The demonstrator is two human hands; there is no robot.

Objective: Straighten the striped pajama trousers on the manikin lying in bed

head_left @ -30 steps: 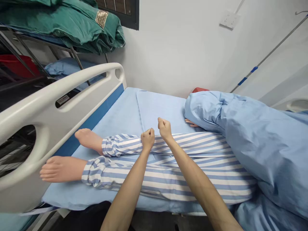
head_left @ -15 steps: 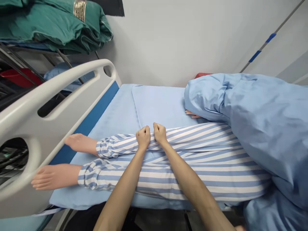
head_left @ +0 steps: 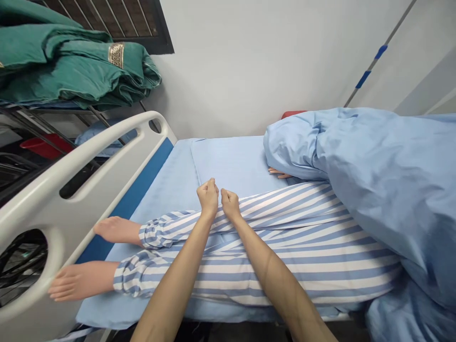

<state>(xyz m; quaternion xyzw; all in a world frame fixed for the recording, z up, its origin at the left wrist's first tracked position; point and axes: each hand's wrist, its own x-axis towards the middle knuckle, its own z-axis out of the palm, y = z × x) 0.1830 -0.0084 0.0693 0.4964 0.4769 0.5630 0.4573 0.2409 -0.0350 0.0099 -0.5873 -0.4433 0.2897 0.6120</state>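
My left hand [head_left: 208,198] and right hand [head_left: 231,204], two tight fists over one pair of trousers [head_left: 313,266].
One footboard [head_left: 117,178], two feet [head_left: 85,280] by the bed's [head_left: 231,156] left edge, two striped trouser legs toward its near edge, one quilt [head_left: 377,171] heaped at its right.

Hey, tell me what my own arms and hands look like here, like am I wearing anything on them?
Your left hand and right hand are ungloved, with no watch or bracelet showing at the wrists. Your left forearm and right forearm are bare, with no sleeves in view.
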